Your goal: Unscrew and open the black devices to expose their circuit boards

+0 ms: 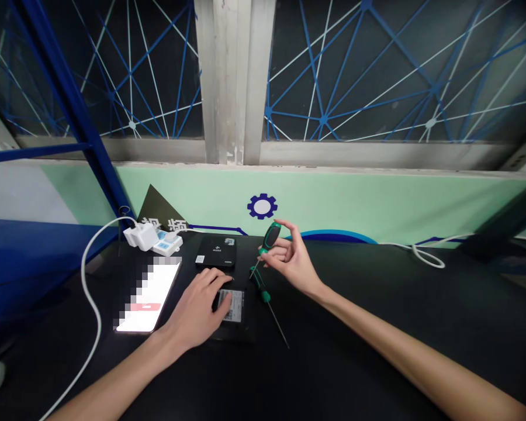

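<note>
Head view: my right fingers (294, 231) hold a green-handled screwdriver (272, 235) by both ends of its grip, shaft slanting down-left. So light a pinch could let it slip, scratching the black labelled case (234, 306) or knocking the second screwdriver (260, 286) on the desk (333, 362). The case lies partly under my left fingers (214, 277), which are spread, thumb apart.

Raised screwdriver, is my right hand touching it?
Touching. The head view shows the right hand holding the raised screwdriver by its green-and-black handle.
</note>
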`<state>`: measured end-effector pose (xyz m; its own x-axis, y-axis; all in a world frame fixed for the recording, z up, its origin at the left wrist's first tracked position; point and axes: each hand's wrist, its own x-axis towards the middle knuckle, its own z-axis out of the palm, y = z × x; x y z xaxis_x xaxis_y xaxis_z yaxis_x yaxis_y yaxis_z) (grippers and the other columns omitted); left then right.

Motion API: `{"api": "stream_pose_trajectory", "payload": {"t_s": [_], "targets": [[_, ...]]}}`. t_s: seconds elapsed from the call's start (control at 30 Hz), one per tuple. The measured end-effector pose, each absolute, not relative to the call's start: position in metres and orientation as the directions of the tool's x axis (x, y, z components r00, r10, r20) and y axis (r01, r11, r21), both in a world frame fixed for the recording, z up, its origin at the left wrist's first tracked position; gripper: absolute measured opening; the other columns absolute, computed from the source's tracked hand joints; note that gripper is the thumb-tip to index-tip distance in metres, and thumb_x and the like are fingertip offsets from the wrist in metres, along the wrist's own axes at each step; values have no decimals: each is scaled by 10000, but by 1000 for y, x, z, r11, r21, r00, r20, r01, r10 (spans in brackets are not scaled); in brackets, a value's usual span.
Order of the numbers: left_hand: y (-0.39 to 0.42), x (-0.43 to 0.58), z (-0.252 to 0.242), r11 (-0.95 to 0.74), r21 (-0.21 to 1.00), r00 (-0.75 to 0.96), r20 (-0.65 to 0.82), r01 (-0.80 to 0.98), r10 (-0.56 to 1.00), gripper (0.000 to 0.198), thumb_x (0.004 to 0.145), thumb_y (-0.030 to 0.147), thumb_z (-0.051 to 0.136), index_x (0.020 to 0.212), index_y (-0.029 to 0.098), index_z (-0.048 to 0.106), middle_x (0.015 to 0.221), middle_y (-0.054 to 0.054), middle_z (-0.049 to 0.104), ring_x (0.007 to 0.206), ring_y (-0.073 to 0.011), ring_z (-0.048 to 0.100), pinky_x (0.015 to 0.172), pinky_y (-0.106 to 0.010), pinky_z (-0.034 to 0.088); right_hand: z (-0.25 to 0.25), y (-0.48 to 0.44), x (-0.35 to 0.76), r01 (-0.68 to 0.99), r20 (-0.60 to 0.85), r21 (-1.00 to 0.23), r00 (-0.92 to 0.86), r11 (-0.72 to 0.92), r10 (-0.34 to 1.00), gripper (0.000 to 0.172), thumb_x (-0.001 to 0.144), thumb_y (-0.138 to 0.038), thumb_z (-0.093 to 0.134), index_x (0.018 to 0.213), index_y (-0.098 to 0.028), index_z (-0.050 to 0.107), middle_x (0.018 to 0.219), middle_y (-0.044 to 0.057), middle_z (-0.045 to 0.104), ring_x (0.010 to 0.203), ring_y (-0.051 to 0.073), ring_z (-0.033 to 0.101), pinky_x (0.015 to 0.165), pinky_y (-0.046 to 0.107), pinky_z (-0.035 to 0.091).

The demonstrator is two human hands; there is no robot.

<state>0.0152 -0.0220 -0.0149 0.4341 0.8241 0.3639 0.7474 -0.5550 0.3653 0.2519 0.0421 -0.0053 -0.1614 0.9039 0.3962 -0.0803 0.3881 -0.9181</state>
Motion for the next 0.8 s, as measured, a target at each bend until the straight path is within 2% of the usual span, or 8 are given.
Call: {"api": "stream_pose_trajectory", "payload": {"t_s": [0.23,0.37,0.47,0.57,0.67,0.8], "targets": [[-22,16,-16,-551,358,430,365,754,826,278,965,258,463,1190,209,618,1104,-61,625,1043,-228,583,929,-401,495,-5,40,247,-32,442,-896,-161,443,882,788,781,-358,769,1417,-312,306,870,-26,556,648,130,675,636,268,576],[-21,16,-17,-555,345,437,363,757,823,282,966,258,463,1195,206,619,1109,-62,620,1053,-228,577,937,-403,489,-4,39,245,10,450,-890,-147,456,881,779,790,-367,758,1422,-319,306,893,-16,579,617,118,647,601,260,556],[-21,16,-17,-558,343,438,369,756,820,285,966,262,462,1196,197,619,1104,-65,624,1043,-227,578,929,-399,495,-4,39,243,55,464,-879,-130,474,876,765,800,-364,753,1419,-303,309,807,-35,581,592,114,613,577,245,528],[-22,16,-16,-561,346,435,380,752,816,287,970,271,458,1193,200,625,1096,-62,629,1038,-224,582,926,-391,501,-4,39,240,89,494,-859,-110,503,863,742,793,-359,763,1400,-294,341,701,-83,482,549,94,558,538,211,481],[-24,17,-16,-559,350,428,386,752,817,295,975,287,454,1200,205,626,1093,-63,632,1040,-225,587,939,-390,498,-3,39,236,102,523,-839,-117,534,844,724,788,-352,771,1389,-294,371,689,-94,425,528,78,514,515,190,444],[-24,18,-17,-550,338,423,381,764,822,307,978,276,432,1211,200,615,1095,-76,629,1050,-241,578,947,-412,488,-2,37,232,107,541,-823,-149,558,828,733,795,-348,766,1414,-291,379,703,-84,439,549,79,514,521,187,440]]}}
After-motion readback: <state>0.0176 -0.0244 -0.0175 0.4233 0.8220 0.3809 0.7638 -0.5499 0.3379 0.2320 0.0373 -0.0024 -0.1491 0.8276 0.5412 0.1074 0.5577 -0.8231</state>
